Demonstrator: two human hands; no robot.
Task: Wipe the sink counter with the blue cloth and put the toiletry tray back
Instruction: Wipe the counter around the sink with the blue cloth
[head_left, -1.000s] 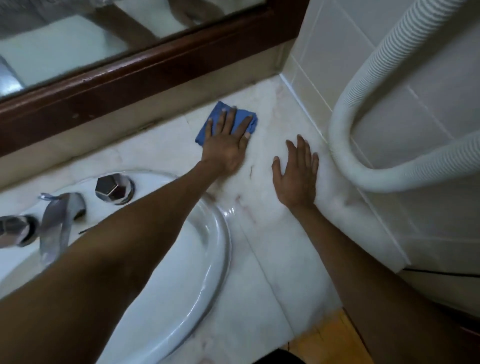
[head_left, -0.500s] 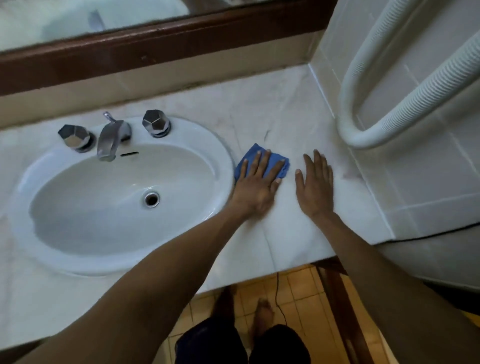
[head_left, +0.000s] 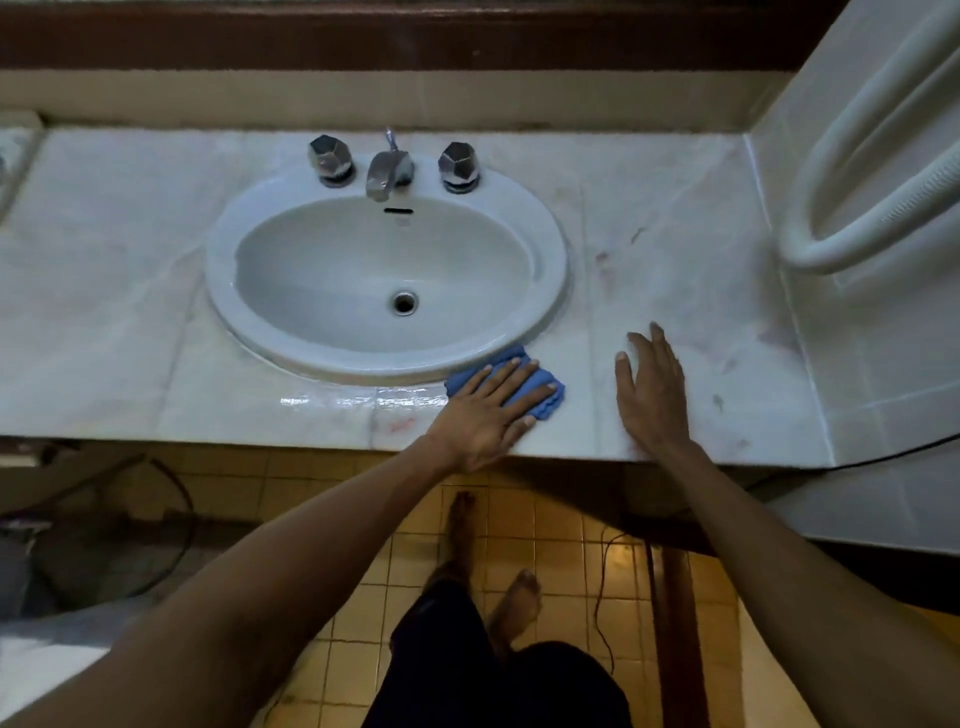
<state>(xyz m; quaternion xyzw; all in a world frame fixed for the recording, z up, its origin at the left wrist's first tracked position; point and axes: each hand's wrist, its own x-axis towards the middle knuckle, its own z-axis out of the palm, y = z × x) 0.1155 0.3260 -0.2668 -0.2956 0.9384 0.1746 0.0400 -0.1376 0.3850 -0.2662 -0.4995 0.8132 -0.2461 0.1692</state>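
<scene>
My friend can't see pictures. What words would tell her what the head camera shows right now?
A person's left hand presses a folded blue cloth flat on a white marble counter, just beside the front rim of an oval white sink. The right hand rests flat on the counter to its right. A white ribbed hose loops against the tiled wall.

head view, steeply down (close), over counter
</scene>
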